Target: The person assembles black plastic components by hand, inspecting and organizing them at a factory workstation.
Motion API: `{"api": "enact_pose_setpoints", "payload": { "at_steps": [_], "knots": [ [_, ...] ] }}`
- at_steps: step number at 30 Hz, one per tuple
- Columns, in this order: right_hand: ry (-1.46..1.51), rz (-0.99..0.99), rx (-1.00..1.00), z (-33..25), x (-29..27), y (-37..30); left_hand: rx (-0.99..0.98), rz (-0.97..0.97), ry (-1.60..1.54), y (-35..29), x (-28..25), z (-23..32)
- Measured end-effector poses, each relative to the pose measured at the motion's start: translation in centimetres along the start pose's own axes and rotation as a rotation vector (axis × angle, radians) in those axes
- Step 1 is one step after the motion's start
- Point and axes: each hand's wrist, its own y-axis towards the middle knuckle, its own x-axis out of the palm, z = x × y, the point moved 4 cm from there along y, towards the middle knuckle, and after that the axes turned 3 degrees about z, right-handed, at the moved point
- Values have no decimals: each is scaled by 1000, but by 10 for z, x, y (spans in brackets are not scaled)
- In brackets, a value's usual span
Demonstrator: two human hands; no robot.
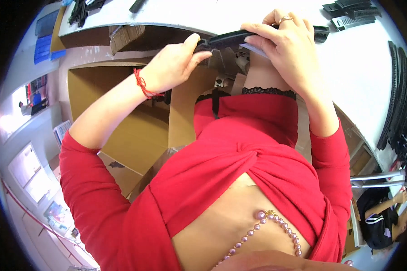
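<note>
A long, narrow black plastic strip is held crosswise between my hands at the front edge of the white table. Its left end is pinched between the thumb and fingers of my left hand, which has a red cord bracelet at the wrist. My right hand, with a ring on one finger, grips the strip farther right, fingers over the top and thumb near the lower edge. Just below that thumb a thin pale piece sticks out; whether it is attached to the strip I cannot tell.
More black slotted strips lie at the table's back right and in a long pile along its right side. Black parts lie back left. An open cardboard box stands below, left. Another person sits at the lower right.
</note>
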Motion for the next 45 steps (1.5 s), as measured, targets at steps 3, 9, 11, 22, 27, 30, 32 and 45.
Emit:
{"api": "enact_pose_setpoints", "payload": {
  "at_steps": [3, 9, 11, 22, 27, 30, 32, 45],
  "knots": [
    [-16, 28, -11, 1, -2, 0, 159, 31, 40, 6, -10, 5],
    [-40, 67, -25, -1, 7, 0, -290, -258, -1105, -18, -10, -1],
    [9, 87, 1, 0, 4, 0, -209, -269, -1564, -28, -11, 16],
    [104, -14, 96, -9, -14, 4, 63, -178, -1576, -59, -21, 37],
    [105, -28, 120, -12, -16, 4, 52, -43, -1083, -69, -34, 35],
    [99, -37, 118, -12, -14, 5, 38, -35, -1056, -71, -33, 32],
    [107, 13, 80, -13, -15, 4, 59, -21, -1049, -71, -30, 33],
    [82, -27, 106, -15, -10, 5, -353, 316, -2327, -62, 19, 27]
  ]
}}
